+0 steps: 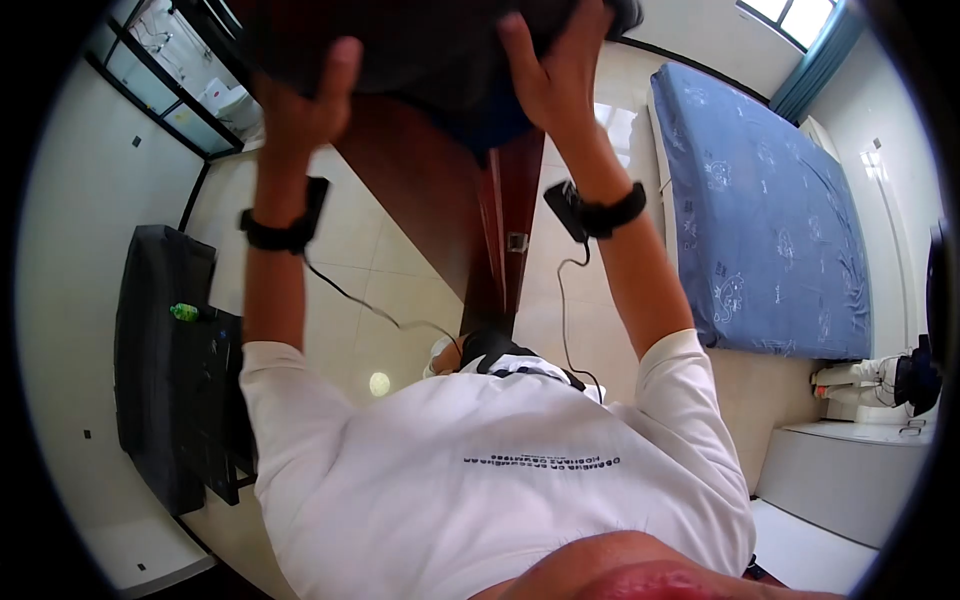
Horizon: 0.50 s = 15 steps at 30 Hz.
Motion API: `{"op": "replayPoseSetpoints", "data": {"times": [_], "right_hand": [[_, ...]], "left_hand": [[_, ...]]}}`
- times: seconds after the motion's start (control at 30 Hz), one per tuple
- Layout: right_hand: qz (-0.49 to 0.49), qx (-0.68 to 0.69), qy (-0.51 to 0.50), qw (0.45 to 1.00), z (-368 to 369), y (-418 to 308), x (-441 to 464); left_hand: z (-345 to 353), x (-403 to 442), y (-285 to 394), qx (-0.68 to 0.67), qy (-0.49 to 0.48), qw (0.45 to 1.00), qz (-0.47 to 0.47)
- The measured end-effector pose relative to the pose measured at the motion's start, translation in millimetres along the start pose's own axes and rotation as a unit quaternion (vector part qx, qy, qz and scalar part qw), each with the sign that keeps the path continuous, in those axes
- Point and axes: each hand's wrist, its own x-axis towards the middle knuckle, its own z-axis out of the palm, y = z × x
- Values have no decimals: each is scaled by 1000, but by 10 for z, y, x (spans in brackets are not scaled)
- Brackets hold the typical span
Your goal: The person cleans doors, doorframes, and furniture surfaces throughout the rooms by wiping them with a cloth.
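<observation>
Both of my hands are raised at the top of the view on a dark, soft-looking bundle [420, 50], perhaps cloth, with a dark blue part below it. My left hand [310, 105] is at its left side, thumb up, with the other fingers mostly hidden. At its right side, my right hand [560, 80] has its thumb in front and its fingers against the dark material. Below the bundle stands a reddish-brown wooden panel [420, 190], with a metal plate [517, 242] on the narrow edge beside it.
A bed with a blue patterned cover [760, 210] stands at right. A dark sofa [150, 370] and a black table [215, 400] with a green bottle [184, 312] are at left. A grey cabinet [840, 480] sits at lower right. Cables hang from both wrist straps.
</observation>
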Motion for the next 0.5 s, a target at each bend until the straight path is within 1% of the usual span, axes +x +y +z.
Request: {"op": "replayPoseSetpoints", "data": {"times": [0.03, 0.07, 0.1, 0.13, 0.17, 0.2, 0.23, 0.27, 0.3, 0.33, 0.4, 0.43, 0.47, 0.5], "right_hand": [[-37, -13, 10, 999, 19, -32, 187], [-42, -15, 15, 999, -15, -83, 345], [-33, 17, -53, 998, -59, -139, 481], [-21, 49, -126, 991, -89, -162, 538], [-111, 89, -89, 986, 0, -29, 553], [-113, 94, -98, 984, -48, -6, 490], [-93, 32, -211, 973, -151, 30, 443], [-80, -34, -319, 944, -249, 67, 405], [-131, -17, -289, 948, -281, 140, 223], [-183, -4, -256, 949, -302, 239, -24], [-41, 134, -242, 960, -436, 264, -403], [13, 143, -256, 956, -526, 214, -598], [71, 156, -271, 947, -588, 162, -824], [117, 170, -285, 936, -577, 169, -1121]], "left_hand": [[-133, 283, -28, -146, -69, 980, -114], [-184, 509, -74, -286, -135, 922, -222], [-134, 683, -138, -283, -129, 925, -219], [-91, 828, -162, -232, -123, 923, -279], [-64, 907, -138, -181, -120, 914, -343], [-40, 942, -85, -175, -120, 912, -352], [-5, 966, -25, -134, -134, 886, -424], [39, 985, 11, -91, -142, 853, -493], [129, 876, 41, -71, -112, 872, -472], [217, 777, 49, -69, -90, 872, -475], [367, 544, 106, -101, -66, 907, -402], [461, 416, 179, -113, -60, 923, -363], [580, 219, 321, -57, -61, 956, -281], [634, -9, 529, 4, -72, 977, -199]]}}
